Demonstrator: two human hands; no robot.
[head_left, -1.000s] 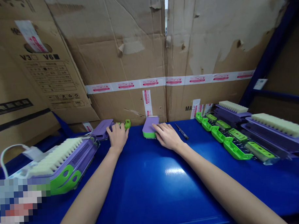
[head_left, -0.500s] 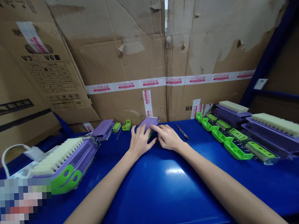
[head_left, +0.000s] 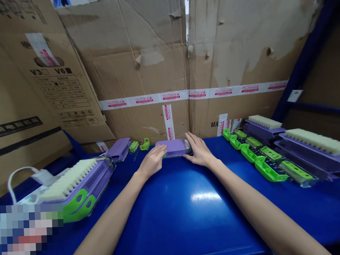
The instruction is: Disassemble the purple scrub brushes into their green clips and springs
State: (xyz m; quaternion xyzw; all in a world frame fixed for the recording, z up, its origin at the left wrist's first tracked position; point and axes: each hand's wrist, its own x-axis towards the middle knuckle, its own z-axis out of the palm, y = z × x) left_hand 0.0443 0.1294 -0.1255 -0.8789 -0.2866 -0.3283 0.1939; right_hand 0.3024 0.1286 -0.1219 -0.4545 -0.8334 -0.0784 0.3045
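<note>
A flat purple plastic part (head_left: 173, 147) with a green underside lies sideways on the blue table (head_left: 178, 212), near the cardboard wall. My left hand (head_left: 151, 163) grips its left end with curled fingers. My right hand (head_left: 199, 151) holds its right end, fingers bent over the edge. Just left of the hands lie another purple part (head_left: 119, 148) and two small green pieces (head_left: 139, 145).
A purple and green brush unit (head_left: 74, 183) with pale bristles sits at the left, beside a white cable (head_left: 18, 175). A row of green parts (head_left: 260, 158) and purple bristle units (head_left: 312, 145) fills the right. Large cardboard boxes (head_left: 162, 68) wall off the back.
My left hand left the green pieces and came right to the purple part. Both hands turned that part from end-on to lying sideways, a little further back. The small dark tool is now out of sight.
</note>
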